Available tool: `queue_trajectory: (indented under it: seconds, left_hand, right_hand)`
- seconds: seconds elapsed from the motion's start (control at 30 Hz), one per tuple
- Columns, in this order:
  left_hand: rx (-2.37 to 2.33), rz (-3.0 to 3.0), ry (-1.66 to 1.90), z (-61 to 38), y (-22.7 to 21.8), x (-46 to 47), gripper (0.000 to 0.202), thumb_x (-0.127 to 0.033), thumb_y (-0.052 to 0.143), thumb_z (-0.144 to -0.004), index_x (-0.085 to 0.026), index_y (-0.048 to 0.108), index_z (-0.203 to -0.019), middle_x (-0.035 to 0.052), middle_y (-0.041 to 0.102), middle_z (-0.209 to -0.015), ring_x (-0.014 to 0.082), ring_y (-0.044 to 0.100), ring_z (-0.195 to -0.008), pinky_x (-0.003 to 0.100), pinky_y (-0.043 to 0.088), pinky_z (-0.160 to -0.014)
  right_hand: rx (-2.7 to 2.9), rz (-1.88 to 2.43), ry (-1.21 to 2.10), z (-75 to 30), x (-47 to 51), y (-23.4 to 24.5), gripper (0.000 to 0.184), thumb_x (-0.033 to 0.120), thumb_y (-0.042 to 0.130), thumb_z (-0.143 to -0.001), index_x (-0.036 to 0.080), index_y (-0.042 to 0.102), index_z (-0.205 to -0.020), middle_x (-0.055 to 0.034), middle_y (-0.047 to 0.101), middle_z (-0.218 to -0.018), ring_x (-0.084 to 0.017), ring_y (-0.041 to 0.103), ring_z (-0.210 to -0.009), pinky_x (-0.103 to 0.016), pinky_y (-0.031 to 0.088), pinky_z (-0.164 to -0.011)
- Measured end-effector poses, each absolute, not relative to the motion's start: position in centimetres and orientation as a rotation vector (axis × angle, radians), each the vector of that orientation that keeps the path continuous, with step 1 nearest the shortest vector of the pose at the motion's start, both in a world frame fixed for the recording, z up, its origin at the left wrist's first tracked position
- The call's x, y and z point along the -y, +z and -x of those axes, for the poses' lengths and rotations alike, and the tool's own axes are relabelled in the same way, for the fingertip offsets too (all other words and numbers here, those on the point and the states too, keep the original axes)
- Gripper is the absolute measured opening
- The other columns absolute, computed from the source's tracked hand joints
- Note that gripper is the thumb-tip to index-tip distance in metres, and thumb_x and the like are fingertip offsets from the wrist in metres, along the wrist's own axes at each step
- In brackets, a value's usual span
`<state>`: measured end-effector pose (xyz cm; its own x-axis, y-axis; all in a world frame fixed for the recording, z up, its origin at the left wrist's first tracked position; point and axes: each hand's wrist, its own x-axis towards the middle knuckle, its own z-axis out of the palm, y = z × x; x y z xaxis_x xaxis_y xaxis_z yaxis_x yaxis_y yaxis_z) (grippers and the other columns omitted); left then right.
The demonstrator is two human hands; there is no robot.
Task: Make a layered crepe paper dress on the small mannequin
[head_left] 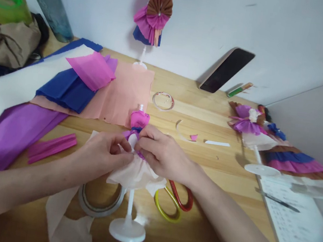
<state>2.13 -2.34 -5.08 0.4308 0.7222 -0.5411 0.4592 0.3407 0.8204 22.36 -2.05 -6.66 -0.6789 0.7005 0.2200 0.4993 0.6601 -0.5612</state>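
A small crepe-paper dress (138, 176) is on a white miniature mannequin stand (127, 231) in front of me. Its top is bright pink with a dark blue band, and purple paper and a white skirt hang below. My left hand (93, 153) pinches the white paper at the waist from the left. From the right, my right hand (166, 151) pinches the dress at the same waist, fingertips close to the left ones. What exactly lies between the fingertips is partly hidden. Scissors with red and yellow handles (176, 215) and a tape roll (85, 205) lie beside the stand.
Folded blue (66, 91), pink (93, 69), peach (123, 95) and purple paper (12, 136) cover the left. Two more dressed stands (155, 16) (262, 170) are at the back and right. A phone (227, 70) leans on the wall; a pen (279, 201) lies on written paper.
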Motion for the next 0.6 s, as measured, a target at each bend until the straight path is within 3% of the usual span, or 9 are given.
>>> queue_trajectory:
  seconds: [0.27, 0.6]
  left_hand:
    - [-1.172, -1.161, 0.137, -2.8, -5.9, 1.8, 0.028, -0.042, 0.067, -0.060, -0.017, 0.057, -0.068, -0.0044, 0.053, -0.046, 0.0067, 0.041, -0.036, 0.016, 0.027, -0.032]
    - [-1.139, -1.144, 0.155, -2.5, -6.7, 1.8, 0.028, -0.041, 0.070, -0.064, -0.017, 0.055, -0.067, -0.0055, 0.053, -0.046, 0.0062, 0.041, -0.035, 0.015, 0.026, -0.031]
  right_hand:
    - [2.470, 0.864, 0.672, -22.5, 1.9, -6.3, 0.020, 0.005, 0.041, -0.086, 0.017, 0.057, -0.082, -0.0058, 0.053, -0.090, -0.015, 0.052, -0.080, -0.026, 0.045, -0.067]
    - [2.391, 0.869, 0.700, -22.8, 1.6, -6.4, 0.020, 0.004, 0.042, -0.087, 0.019, 0.055, -0.083, -0.0042, 0.050, -0.087, -0.015, 0.048, -0.080, -0.027, 0.043, -0.069]
